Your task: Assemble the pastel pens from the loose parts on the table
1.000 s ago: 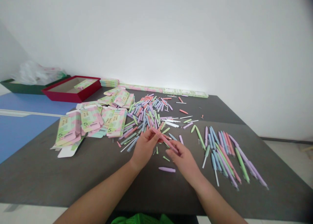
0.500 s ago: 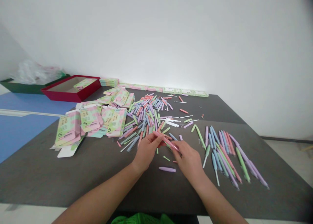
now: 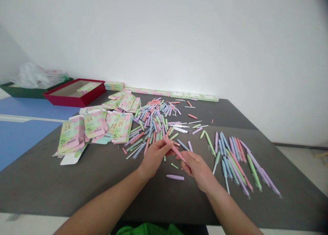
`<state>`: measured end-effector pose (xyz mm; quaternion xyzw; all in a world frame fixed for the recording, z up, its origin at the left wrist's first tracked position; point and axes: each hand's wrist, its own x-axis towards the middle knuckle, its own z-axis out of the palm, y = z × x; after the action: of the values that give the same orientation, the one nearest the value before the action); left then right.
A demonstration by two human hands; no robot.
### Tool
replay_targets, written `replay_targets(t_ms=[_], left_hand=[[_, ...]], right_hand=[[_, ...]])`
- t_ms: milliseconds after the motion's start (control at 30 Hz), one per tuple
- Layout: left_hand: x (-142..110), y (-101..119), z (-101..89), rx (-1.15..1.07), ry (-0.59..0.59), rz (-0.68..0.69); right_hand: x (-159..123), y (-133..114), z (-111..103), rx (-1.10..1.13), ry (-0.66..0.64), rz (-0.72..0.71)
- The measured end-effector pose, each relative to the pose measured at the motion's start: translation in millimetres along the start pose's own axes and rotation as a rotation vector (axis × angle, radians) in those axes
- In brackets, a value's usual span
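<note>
Between my two hands a pink pen (image 3: 176, 151) slants down to the right over the dark table. The fingers of my left hand (image 3: 153, 159) pinch its upper left part. Its lower right end is gripped by my right hand (image 3: 196, 166), which hides the tip. Just beyond lies a heap of pastel pen parts (image 3: 151, 122). Below the pen a purple pen barrel (image 3: 175, 177) and a small green piece (image 3: 174, 165) rest on the table. To the right of my right hand are several pens laid in rows (image 3: 235, 163), some with white refills showing.
Flat printed boxes (image 3: 96, 122) lie on the left of the dark table (image 3: 107, 190). A red tray (image 3: 88, 99) and a green tray (image 3: 25, 92) with plastic bags stand at the back left. Small boxes (image 3: 164, 93) line the wall. White refills (image 3: 180, 129) lie behind the pen.
The right-hand end of the pink pen has dropped slightly, so it slants more steeply. My right hand's fingers have shifted around that end. The left hand has barely moved.
</note>
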<state>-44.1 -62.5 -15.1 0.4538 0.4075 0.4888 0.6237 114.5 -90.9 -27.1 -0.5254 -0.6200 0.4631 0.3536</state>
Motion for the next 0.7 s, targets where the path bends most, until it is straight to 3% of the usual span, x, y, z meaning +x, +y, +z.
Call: replay_targets(t_ms=[67, 200, 233, 300, 400, 467, 533, 600, 700], left_hand=[[-0.6, 0.7, 1.2, -0.024, -0.007, 0.004], [-1.3, -1.8, 2.8, 0.005, 0.071, 0.019], [-1.3, -2.8, 2.9, 0.005, 0.071, 0.013], [-1.1, -4.4, 2.7, -0.012, 0.023, -0.011], [-1.0, -5.4, 1.7, -0.032, -0.057, -0.028], [-1.3, -5.7, 1.4, -0.016, -0.036, -0.007], [-1.9, -5.6, 1.7, 0.008, 0.019, 0.011], [-2.7, -4.4, 2.5, 0.013, 0.027, 0.005], [-3.4, -1.9, 3.4, 0.003, -0.072, -0.012]], right_hand=[[-0.2, 1.7, 0.1, 0.058, -0.032, 0.044], [-1.2, 1.8, 0.6, -0.232, 0.221, -0.116], [-2.0, 1.1, 0.7, -0.261, 0.226, -0.144], [-3.9, -0.5, 0.7, -0.152, 0.107, -0.103], [-5.2, -1.3, 0.3, 0.173, -0.111, 0.072], [-4.3, -0.9, 0.1, 0.187, -0.067, 0.081], [-3.2, -0.7, -0.1, 0.043, 0.083, -0.003], [-3.4, -1.0, 0.0, -0.021, 0.142, -0.044], [-5.5, -2.2, 0.3, 0.202, -0.052, 0.096]])
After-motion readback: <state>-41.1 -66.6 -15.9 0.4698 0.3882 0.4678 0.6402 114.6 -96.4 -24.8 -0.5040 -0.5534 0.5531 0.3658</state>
